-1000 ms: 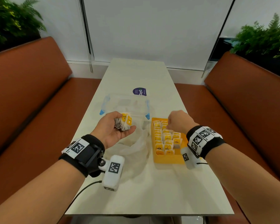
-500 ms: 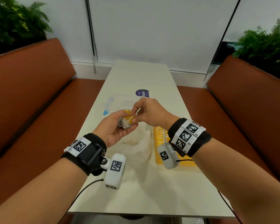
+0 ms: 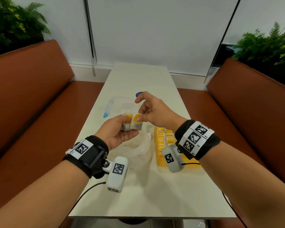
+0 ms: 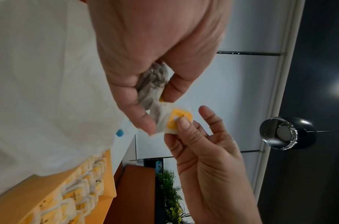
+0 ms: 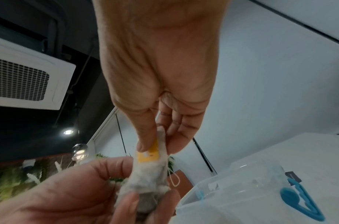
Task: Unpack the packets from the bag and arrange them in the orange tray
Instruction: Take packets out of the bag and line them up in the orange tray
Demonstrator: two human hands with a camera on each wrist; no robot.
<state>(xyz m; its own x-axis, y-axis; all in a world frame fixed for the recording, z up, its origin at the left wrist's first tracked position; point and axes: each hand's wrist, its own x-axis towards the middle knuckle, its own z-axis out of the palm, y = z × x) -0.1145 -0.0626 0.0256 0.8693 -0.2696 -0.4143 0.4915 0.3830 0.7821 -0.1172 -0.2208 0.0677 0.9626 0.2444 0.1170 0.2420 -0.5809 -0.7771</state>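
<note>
My left hand (image 3: 120, 130) is palm up above the table and holds a small bunch of tea packets (image 3: 127, 123), white with yellow tags. My right hand (image 3: 148, 111) pinches one packet (image 3: 136, 120) from that bunch between thumb and forefinger; its other fingers are spread. The left wrist view shows the pinched packet (image 4: 174, 121) with its yellow tag; in the right wrist view the same packet (image 5: 149, 159) hangs from my thumb. The orange tray (image 3: 160, 162) lies to the right under my right wrist, with rows of packets (image 3: 164, 137) in it. The crumpled clear bag (image 3: 138, 147) lies between hands and tray.
A clear plastic box with blue clips (image 3: 115, 106) stands just beyond my hands, and a round purple sticker (image 3: 139, 94) lies behind it. Brown bench seats (image 3: 31, 112) run along both long sides of the narrow white table (image 3: 146, 195). Plants stand behind the seat backs.
My right hand has come from over the tray across to my left palm and taken a packet between thumb and forefinger, lifting it slightly. My left hand has stayed about where it was.
</note>
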